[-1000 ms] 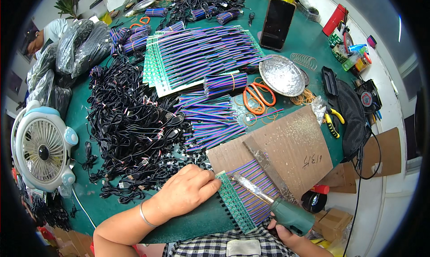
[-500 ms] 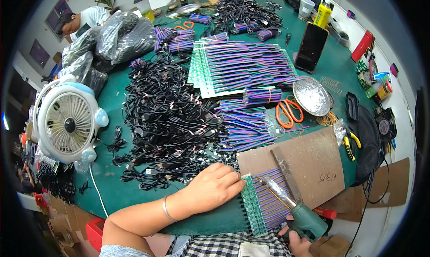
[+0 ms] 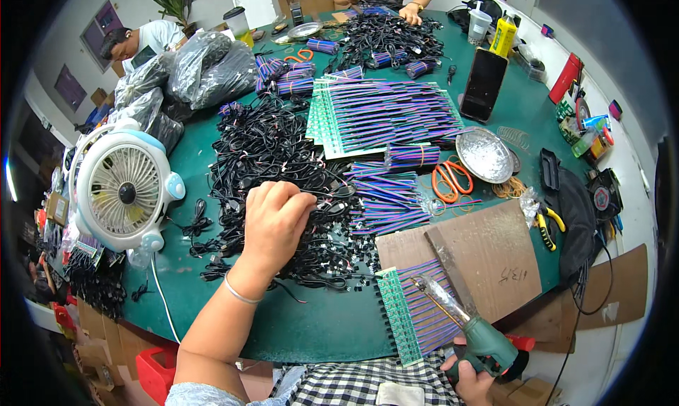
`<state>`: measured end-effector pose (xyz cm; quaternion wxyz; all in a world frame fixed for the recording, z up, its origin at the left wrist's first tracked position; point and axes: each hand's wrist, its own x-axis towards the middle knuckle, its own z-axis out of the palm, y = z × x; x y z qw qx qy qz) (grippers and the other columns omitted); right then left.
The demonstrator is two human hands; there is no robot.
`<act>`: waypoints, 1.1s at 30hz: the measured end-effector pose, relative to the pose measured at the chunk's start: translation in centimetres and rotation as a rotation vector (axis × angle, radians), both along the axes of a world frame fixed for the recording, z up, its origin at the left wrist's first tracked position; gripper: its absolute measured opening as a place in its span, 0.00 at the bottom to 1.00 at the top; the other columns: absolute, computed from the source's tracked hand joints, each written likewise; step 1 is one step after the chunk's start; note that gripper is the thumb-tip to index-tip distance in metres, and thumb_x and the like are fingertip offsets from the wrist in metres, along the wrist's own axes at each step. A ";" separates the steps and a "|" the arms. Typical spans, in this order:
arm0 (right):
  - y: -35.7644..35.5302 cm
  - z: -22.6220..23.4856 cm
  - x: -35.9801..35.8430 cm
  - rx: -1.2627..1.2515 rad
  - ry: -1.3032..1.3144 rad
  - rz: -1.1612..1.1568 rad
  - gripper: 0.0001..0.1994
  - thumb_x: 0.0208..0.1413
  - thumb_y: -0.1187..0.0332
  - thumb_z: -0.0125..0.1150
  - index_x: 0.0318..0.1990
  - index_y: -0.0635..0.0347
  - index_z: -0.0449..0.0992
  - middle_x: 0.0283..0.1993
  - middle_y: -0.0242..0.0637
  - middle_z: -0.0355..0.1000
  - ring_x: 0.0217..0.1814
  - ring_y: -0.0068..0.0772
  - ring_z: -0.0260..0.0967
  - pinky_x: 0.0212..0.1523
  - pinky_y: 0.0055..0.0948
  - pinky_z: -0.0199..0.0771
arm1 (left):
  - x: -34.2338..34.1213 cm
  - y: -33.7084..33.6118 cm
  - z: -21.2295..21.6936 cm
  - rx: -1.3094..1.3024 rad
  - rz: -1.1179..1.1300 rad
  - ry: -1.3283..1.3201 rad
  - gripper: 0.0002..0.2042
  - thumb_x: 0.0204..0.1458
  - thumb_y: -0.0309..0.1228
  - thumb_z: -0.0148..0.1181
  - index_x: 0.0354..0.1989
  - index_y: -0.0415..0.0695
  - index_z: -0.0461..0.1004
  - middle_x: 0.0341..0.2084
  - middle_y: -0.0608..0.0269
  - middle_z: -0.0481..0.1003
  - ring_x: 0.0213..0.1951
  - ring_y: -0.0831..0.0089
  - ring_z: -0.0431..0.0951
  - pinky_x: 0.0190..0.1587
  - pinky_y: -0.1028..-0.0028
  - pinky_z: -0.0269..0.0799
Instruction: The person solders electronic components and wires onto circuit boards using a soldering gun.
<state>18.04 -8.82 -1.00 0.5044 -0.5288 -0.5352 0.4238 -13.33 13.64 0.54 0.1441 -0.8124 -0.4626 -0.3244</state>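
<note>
My left hand is over the heap of black USB cables, fingers curled and pinched together on a black cable at the heap's near side. My right hand, at the lower right, is wrapped round the handle of a green soldering gun. Its metal tip points up and left, over a green circuit board strip. Purple-and-blue ribbon wires run from the strip's right side. The strip lies at the table's near edge, partly against a brown board crossed by a dark metal bar.
A white fan stands left. Behind the cables are wired green panels; orange scissors, a metal dish and a phone lie toward the right. Pliers are near the right edge. Two other people sit across the table.
My left hand has left the circuit board strip and moved left and up onto the cable heap. My right hand keeps hold of the soldering gun in nearly the same place.
</note>
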 end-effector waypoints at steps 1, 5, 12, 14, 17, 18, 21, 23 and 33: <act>0.0 0.0 0.0 -0.001 -0.032 0.005 0.13 0.60 0.75 0.51 0.50 0.74 0.68 0.31 0.38 0.74 0.33 0.30 0.70 0.40 0.28 0.70 | -0.5 0.4 -0.2 -0.031 -0.029 -0.079 0.09 0.40 0.21 0.65 0.31 0.44 0.75 0.27 0.63 0.71 0.33 0.62 0.70 0.36 0.66 0.65; -0.2 -0.3 -0.4 -0.041 -0.003 -0.044 0.14 0.60 0.74 0.51 0.51 0.74 0.68 0.31 0.37 0.74 0.33 0.30 0.70 0.41 0.28 0.70 | -1.7 2.8 2.1 -0.349 -0.043 -0.538 0.06 0.42 0.19 0.64 0.30 0.40 0.75 0.30 0.61 0.73 0.36 0.67 0.73 0.42 0.71 0.68; -0.1 -1.0 -0.6 -0.099 0.153 -0.072 0.15 0.61 0.73 0.51 0.53 0.73 0.67 0.32 0.37 0.74 0.33 0.31 0.70 0.41 0.28 0.70 | -6.2 6.0 8.3 -0.734 -0.564 -1.044 0.03 0.53 0.25 0.58 0.34 0.41 0.73 0.35 0.60 0.76 0.41 0.74 0.74 0.46 0.75 0.68; 0.0 -0.9 -1.0 -0.188 0.213 -0.123 0.16 0.61 0.71 0.52 0.53 0.72 0.67 0.34 0.39 0.74 0.34 0.31 0.71 0.41 0.28 0.71 | -7.5 6.7 9.7 -0.735 -0.781 -1.211 0.05 0.59 0.30 0.53 0.39 0.42 0.70 0.35 0.60 0.76 0.41 0.70 0.75 0.46 0.71 0.70; 0.0 -2.3 -1.8 -0.126 0.301 -0.293 0.24 0.56 0.64 0.56 0.55 0.71 0.60 0.41 0.49 0.71 0.28 0.35 0.73 0.30 0.30 0.76 | -6.7 6.4 11.4 -0.550 -0.977 -1.434 0.09 0.64 0.33 0.46 0.46 0.44 0.69 0.35 0.62 0.74 0.41 0.69 0.75 0.45 0.69 0.73; 0.0 -2.8 -1.7 -0.131 0.303 -0.295 0.24 0.56 0.64 0.56 0.55 0.71 0.60 0.41 0.49 0.71 0.28 0.35 0.73 0.30 0.30 0.76 | -5.5 5.6 12.2 -0.504 -1.011 -1.470 0.09 0.64 0.32 0.46 0.47 0.43 0.69 0.34 0.63 0.74 0.36 0.71 0.76 0.40 0.71 0.73; -0.3 -3.5 -0.6 -0.109 0.318 -0.226 0.29 0.56 0.59 0.54 0.57 0.74 0.55 0.43 0.55 0.70 0.26 0.35 0.73 0.27 0.30 0.77 | -1.5 2.5 12.9 -0.477 -0.568 -0.816 0.09 0.56 0.29 0.54 0.45 0.42 0.72 0.28 0.64 0.74 0.28 0.72 0.76 0.31 0.71 0.72; -0.2 -3.4 -0.9 -0.133 0.401 -0.241 0.30 0.56 0.58 0.54 0.57 0.75 0.55 0.44 0.57 0.70 0.26 0.35 0.73 0.27 0.30 0.77 | 1.8 -0.5 10.7 -0.378 -0.401 -0.180 0.12 0.49 0.27 0.58 0.43 0.43 0.74 0.24 0.63 0.75 0.24 0.70 0.76 0.27 0.71 0.71; 2.3 -2.0 -1.6 -0.376 0.597 0.074 0.15 0.55 0.76 0.51 0.50 0.68 0.66 0.39 0.44 0.73 0.36 0.32 0.75 0.39 0.32 0.77 | 7.0 -8.7 -1.1 -0.754 -0.608 -0.116 0.07 0.45 0.27 0.64 0.33 0.45 0.74 0.20 0.62 0.72 0.24 0.63 0.76 0.27 0.68 0.73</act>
